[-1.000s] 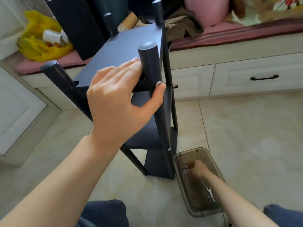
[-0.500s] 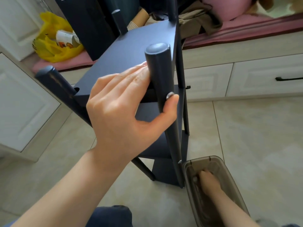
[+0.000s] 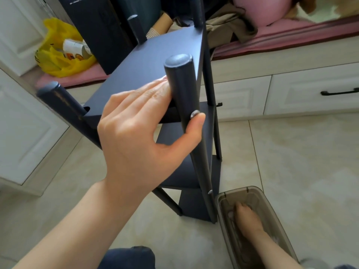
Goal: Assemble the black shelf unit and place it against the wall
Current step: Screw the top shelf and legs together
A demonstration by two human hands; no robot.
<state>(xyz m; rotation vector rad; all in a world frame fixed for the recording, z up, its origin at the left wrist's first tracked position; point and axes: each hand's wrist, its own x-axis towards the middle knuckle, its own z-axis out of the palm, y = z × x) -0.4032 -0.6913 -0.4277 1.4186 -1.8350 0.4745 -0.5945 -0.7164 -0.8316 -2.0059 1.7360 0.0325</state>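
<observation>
Grip on the front post (image 3: pixel 182 88) by the left hand (image 3: pixel 136 136): pinched between thumb and straight fingers (image 3: pixel 147 92), thumb tip pressing a silver bolt (image 3: pixel 194 114) in the post's side, fingers laid flat on the top board (image 3: pixel 155 55) just behind. Below that hand, the black shelf unit (image 3: pixel 194 171), upright on the floor (image 3: pixel 291 152), lower boards already fitted between the posts. Down and to the right, the right hand (image 3: pixel 247 218), dipped knuckles-up into a smoky plastic bin (image 3: pixel 239 189) just beside the unit's foot; fingers buried, so impossible to tell whether holding anything. Probable step: fastening the top board. Next, by this reading: lifting a tool from the bin, seating it on the bolt, tightening while steadying the post. Placing against the wall not yet begun.
</observation>
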